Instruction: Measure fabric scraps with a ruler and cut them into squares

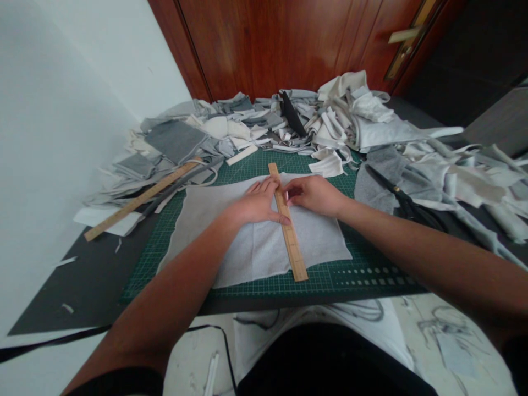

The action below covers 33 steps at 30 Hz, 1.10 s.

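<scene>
A light grey piece of fabric [256, 242] lies flat on a green cutting mat [363, 272]. A short wooden ruler [289, 231] rests across the fabric, running from far to near. My left hand [256, 202] lies flat on the fabric, its fingers and thumb pressing against the ruler's left edge. Just right of the ruler's upper part is my right hand [314, 195], fingers curled in a pinch at the ruler's edge; what it holds is too small to see.
A long wooden ruler [140, 201] lies at the left of the mat. Heaps of grey and white fabric scraps [330, 118] cover the back and right of the table. Black scissors [406, 203] lie at the right. A wooden door [289, 44] stands behind.
</scene>
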Each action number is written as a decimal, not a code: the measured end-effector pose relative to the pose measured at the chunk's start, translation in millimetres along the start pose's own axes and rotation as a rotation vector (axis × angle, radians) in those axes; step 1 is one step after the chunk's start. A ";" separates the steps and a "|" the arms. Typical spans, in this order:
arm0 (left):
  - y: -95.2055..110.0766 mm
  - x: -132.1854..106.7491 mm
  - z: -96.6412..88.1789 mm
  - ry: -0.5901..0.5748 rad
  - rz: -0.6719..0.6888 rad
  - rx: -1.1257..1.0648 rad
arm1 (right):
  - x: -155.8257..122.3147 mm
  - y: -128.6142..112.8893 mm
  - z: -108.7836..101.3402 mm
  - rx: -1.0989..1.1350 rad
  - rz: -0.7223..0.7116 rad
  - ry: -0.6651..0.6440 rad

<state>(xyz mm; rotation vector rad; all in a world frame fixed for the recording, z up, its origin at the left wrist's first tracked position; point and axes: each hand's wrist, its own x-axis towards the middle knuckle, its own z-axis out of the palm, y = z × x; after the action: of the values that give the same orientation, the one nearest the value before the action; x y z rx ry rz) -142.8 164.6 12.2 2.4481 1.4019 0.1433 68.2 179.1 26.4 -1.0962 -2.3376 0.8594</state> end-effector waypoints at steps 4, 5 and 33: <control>3.4 -0.5 -2.0 -0.027 -0.039 0.010 | 9.1 4.0 -1.5 -0.037 0.016 0.036; 3.9 -0.4 -2.2 -0.031 -0.044 0.013 | 12.4 5.3 -2.0 -0.052 0.021 0.044; 5.1 -4.0 -3.9 -0.034 -0.037 -0.019 | 88.3 21.3 -17.7 -0.382 0.023 0.119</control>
<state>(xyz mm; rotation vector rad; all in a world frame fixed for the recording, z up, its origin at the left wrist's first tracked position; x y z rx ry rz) -141.6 159.7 17.8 2.3960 1.4240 0.1054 36.9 265.8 34.1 -1.2843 -2.4504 0.3471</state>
